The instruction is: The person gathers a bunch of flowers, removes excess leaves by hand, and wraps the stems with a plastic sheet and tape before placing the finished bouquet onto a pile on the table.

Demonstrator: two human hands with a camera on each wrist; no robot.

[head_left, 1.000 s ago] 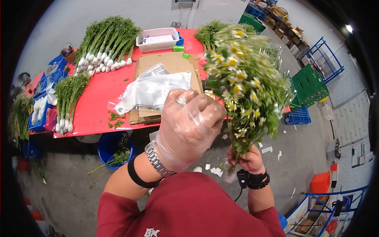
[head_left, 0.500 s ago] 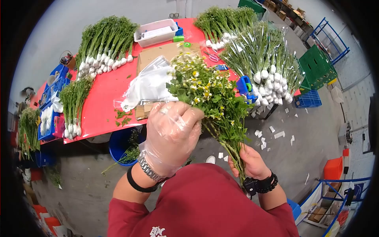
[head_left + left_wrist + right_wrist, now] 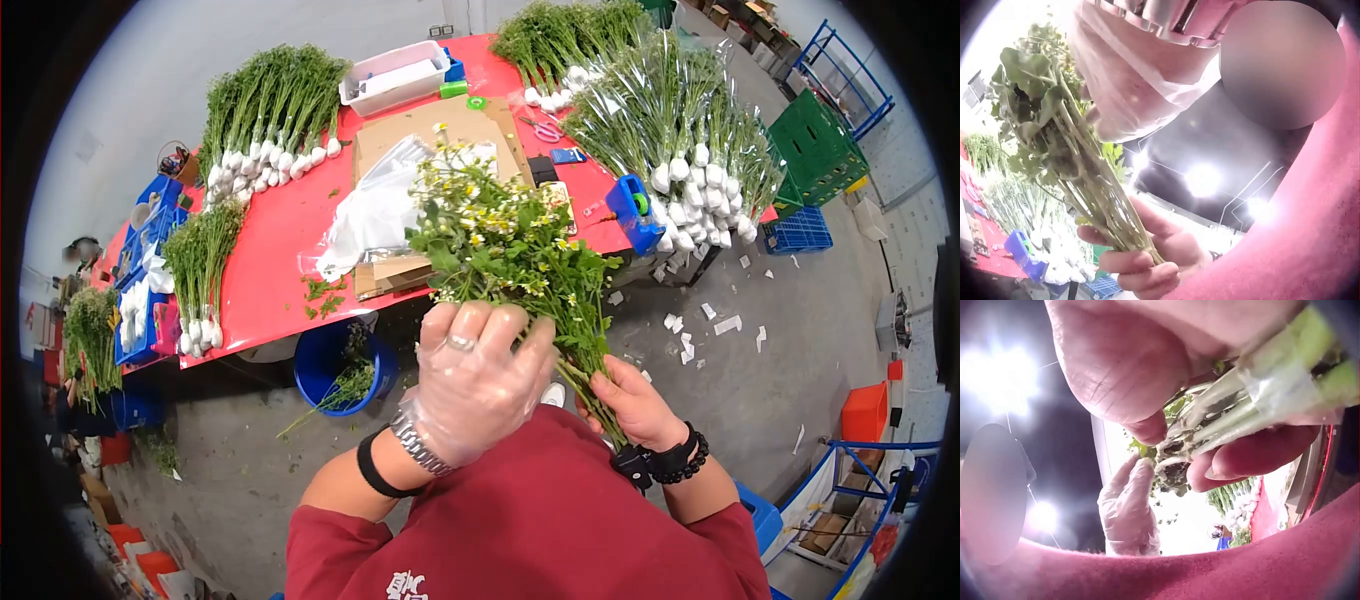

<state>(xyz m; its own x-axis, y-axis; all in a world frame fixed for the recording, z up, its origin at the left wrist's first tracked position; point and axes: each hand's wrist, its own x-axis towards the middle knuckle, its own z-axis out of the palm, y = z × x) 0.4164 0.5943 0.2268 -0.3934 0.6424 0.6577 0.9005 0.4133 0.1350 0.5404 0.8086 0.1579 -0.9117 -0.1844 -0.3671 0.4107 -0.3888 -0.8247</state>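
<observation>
A bunch of small white and yellow daisy-like flowers (image 3: 500,240) with leafy green stems slants up from my right hand (image 3: 635,400), which grips the stem ends. That bare hand wears a dark bead bracelet. My left hand (image 3: 478,385), in a clear plastic glove with a ring and a metal watch, lies against the stems just above the right hand, fingers stretched onto the foliage. The left wrist view shows the gloved palm (image 3: 1135,94) beside the stems (image 3: 1054,144) and the right hand (image 3: 1147,262) below. The right wrist view shows the fingers (image 3: 1247,456) clamped on the stems (image 3: 1254,394).
A red table (image 3: 270,250) ahead carries clear plastic sleeves (image 3: 375,215) on cardboard, a white tray (image 3: 395,75), a blue tool (image 3: 635,210) and rows of wrapped green bunches (image 3: 680,130). A blue bucket (image 3: 320,365) stands under its edge. Green crates (image 3: 815,150) are at the right.
The bunch has come down from upright in front of the camera to a low slant towards the table. My left hand has slid down the stems, closer to the right hand.
</observation>
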